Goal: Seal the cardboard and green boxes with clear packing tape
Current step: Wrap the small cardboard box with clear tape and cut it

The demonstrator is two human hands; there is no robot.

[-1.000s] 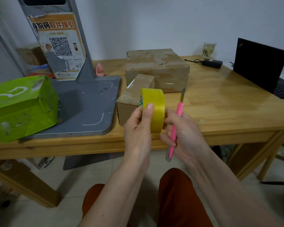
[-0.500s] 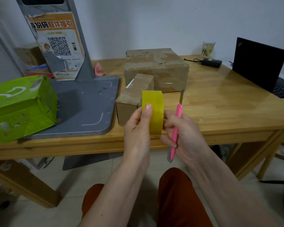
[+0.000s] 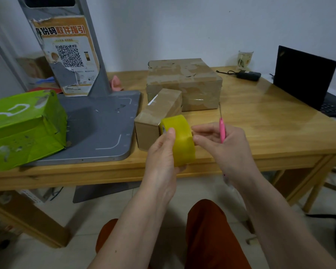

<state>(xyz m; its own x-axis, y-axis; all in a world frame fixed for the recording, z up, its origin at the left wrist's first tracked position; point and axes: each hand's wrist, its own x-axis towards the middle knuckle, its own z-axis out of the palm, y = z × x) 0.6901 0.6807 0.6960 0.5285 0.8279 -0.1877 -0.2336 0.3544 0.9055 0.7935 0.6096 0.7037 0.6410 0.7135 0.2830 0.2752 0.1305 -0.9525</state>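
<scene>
My left hand holds a yellowish roll of packing tape upright in front of the table edge. My right hand grips a pink-handled knife with its blade pointing up, and its fingertips touch the right side of the roll. Just behind the roll stands a small cardboard box, with a large cardboard box behind that. The green box sits at the table's left end on a grey metal base.
The grey base plate carries an upright post with a QR-code poster. On the wooden table are a black laptop, a black charger and a glass at the back right. My knees are below.
The roll has turned in my left hand so its broad taped face shows more. My right fingers have spread and come up against the roll's side, lifting the knife higher.
</scene>
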